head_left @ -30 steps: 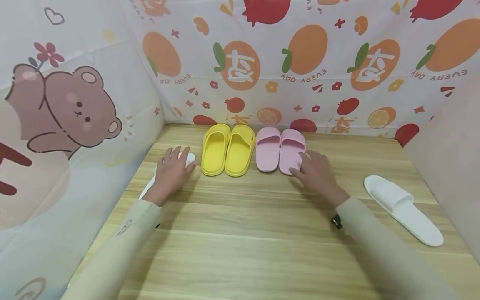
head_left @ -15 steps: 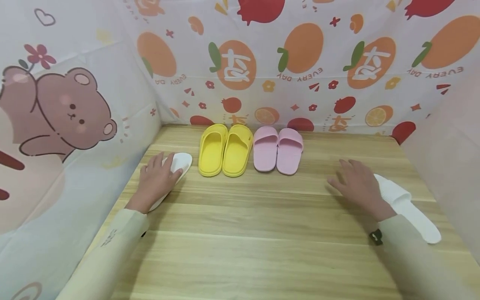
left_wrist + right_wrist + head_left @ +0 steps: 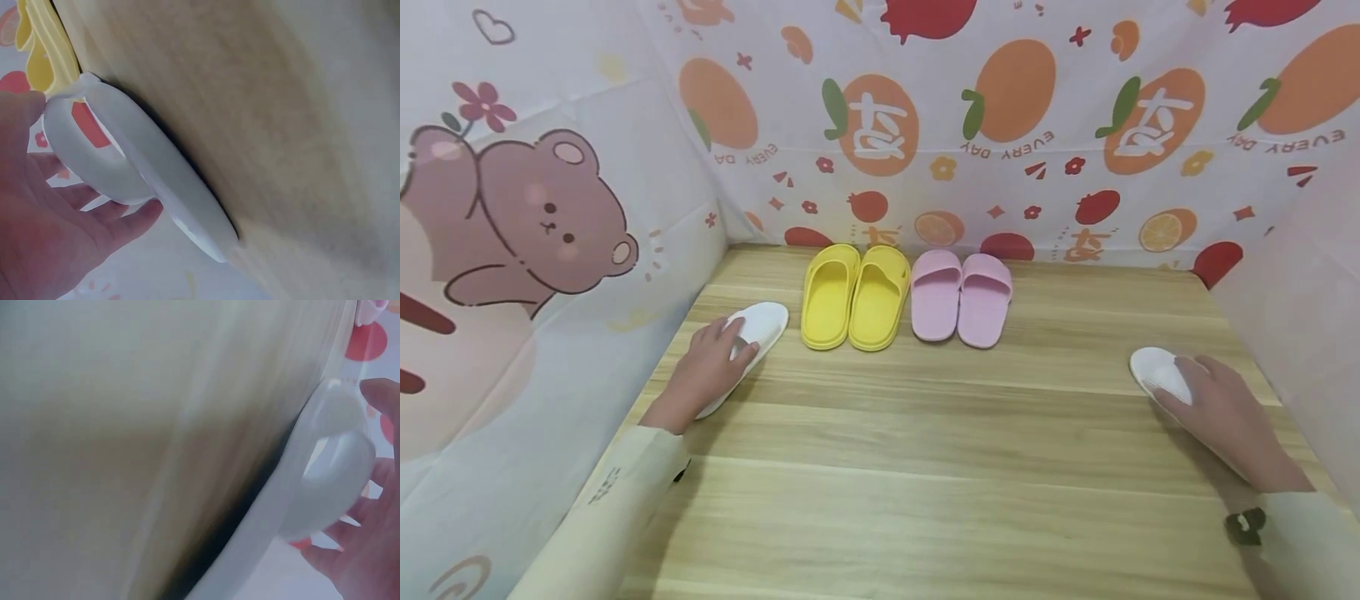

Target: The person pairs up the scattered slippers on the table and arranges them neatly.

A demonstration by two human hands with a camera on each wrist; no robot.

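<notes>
At the left of the head view a white slipper lies slantwise on the wooden board. My left hand holds its strap from above. In the left wrist view the thumb meets one side of the strap and a fingertip touches the other. Toward the right edge lies a second white slipper, its rear half hidden by my right hand. In the right wrist view that hand's spread fingers hover around the strap, with small gaps.
Between the hands, against the back wall, yellow slippers and pink slippers stand in pairs side by side. A fruit-print cloth hangs behind the wooden board. A bear-print cloth borders the left.
My right hand has moved from beside the pink slippers rightward to the right white slipper. My left hand has shifted slightly back and left along its slipper to the strap. Both slipper pairs stay put.
</notes>
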